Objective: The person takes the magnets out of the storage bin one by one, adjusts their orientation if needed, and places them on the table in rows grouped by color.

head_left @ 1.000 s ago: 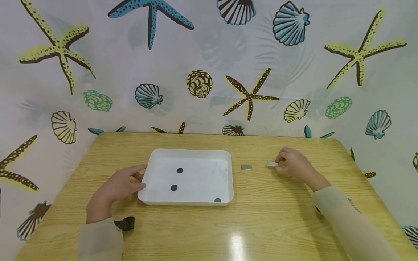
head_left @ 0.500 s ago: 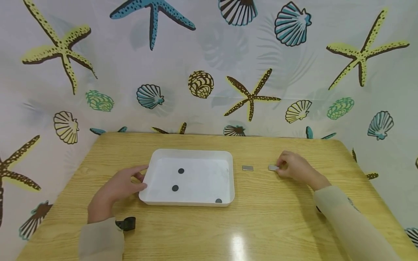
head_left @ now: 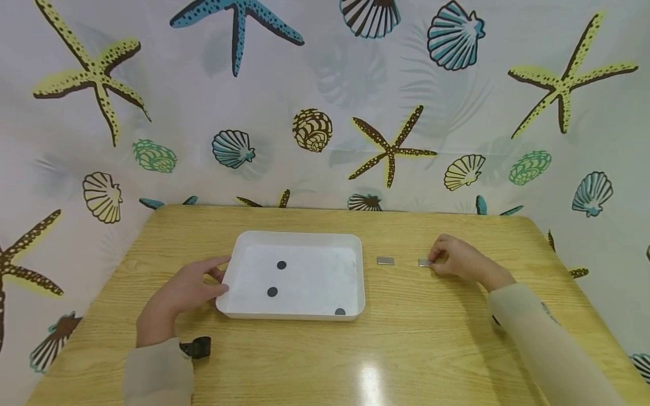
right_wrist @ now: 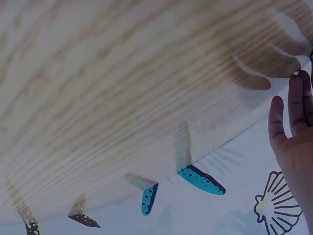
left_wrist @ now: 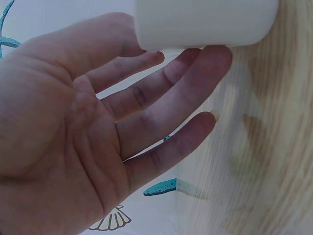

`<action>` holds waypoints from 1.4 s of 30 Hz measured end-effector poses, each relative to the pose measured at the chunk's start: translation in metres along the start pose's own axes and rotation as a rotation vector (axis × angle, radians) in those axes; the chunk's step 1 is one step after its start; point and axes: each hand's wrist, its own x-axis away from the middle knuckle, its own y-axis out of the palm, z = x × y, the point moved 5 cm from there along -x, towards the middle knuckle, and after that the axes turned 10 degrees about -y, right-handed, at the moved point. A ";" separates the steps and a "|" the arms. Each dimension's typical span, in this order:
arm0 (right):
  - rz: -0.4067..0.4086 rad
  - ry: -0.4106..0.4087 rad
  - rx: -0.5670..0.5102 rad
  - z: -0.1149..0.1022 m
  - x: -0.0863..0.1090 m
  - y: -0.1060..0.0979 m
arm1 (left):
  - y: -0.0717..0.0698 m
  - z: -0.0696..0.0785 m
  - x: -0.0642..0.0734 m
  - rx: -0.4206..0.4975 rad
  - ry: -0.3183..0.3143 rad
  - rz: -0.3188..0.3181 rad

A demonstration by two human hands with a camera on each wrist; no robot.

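Note:
On the left, my left hand touches the left side of a shallow white tray, thumb and fingers spread apart. In the left wrist view the fingers are extended, several meeting the underside of the tray wall. My right hand pinches the right end of a small flat grey rectangular plate at the table surface. A second grey plate lies between the tray and that hand. At the edge of the right wrist view, the right fingers show, but the plate is not visible.
Inside the tray lie three dark round discs, one towards the back, one below it and one by the front wall. The wooden table ends at a shell-and-starfish patterned cloth.
The right hand has lowered the grey plate slightly and brought it towards me, and it now looks flat on the table. The left hand and tray stay in place.

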 end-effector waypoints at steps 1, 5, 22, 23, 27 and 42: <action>-0.001 -0.002 0.000 0.000 0.000 0.000 | 0.000 0.000 0.000 -0.001 0.002 0.002; 0.000 -0.003 -0.002 -0.002 0.000 -0.001 | 0.000 -0.001 -0.001 -0.004 0.014 0.005; 0.012 0.015 0.024 -0.002 0.000 0.000 | 0.000 -0.002 -0.001 -0.002 0.028 0.014; 0.012 0.013 0.026 -0.002 0.001 0.000 | 0.000 -0.002 -0.001 -0.004 0.027 0.015; 0.007 0.001 0.036 -0.003 0.000 0.000 | 0.000 -0.002 0.000 -0.005 0.026 0.015; 0.038 -0.068 0.177 -0.035 -0.011 -0.012 | -0.001 -0.001 0.000 -0.005 -0.005 0.003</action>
